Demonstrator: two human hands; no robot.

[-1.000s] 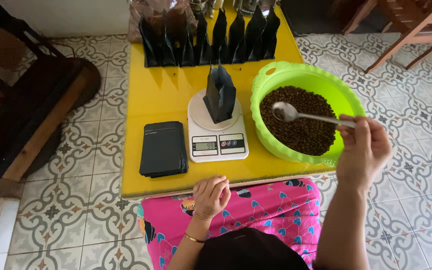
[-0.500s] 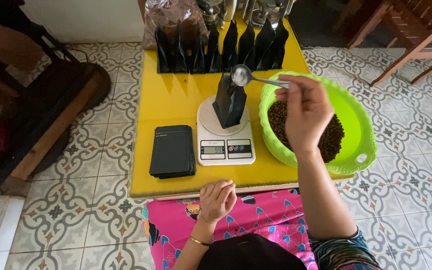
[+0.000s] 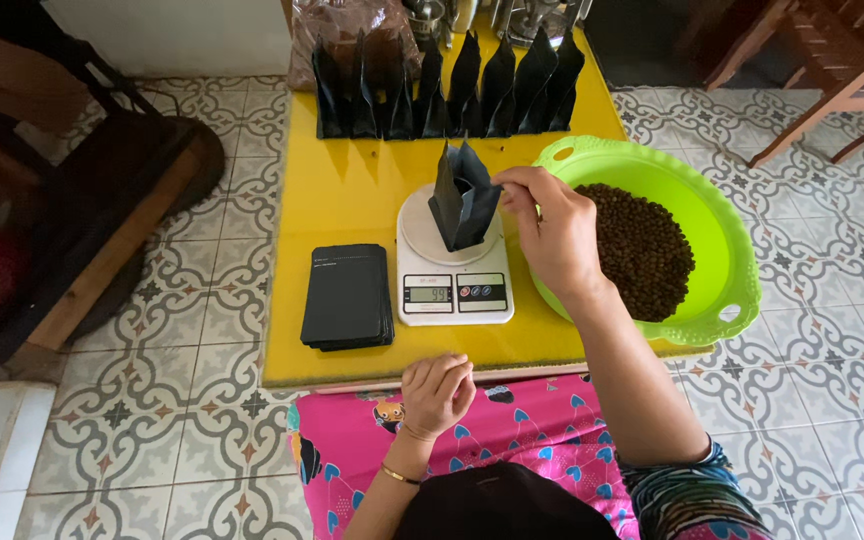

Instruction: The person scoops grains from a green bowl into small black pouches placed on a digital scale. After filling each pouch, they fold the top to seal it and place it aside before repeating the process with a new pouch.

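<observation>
My right hand (image 3: pixel 555 235) is pinched at the open mouth of a black pouch (image 3: pixel 462 203) that stands upright on a white digital scale (image 3: pixel 454 288). It grips a spoon, whose bowl is hidden inside the pouch. Just right of the scale sits a green plastic basin (image 3: pixel 664 162) holding dark brown beans (image 3: pixel 644 250). My left hand (image 3: pixel 437 392) rests as a loose fist at the near edge of the yellow table (image 3: pixel 352 195), holding nothing.
A stack of flat black pouches (image 3: pixel 347 297) lies left of the scale. Several upright black pouches (image 3: pixel 449 92) line the table's far edge. A pink patterned cloth (image 3: pixel 522 425) covers my lap. A wooden chair (image 3: pixel 824 72) stands back right, dark wooden furniture (image 3: pixel 102 200) to the left.
My right hand carried the spoon from the basin of beans leftwards to the pouch on the scale and lowered it into the pouch's mouth. My left hand stayed put.
</observation>
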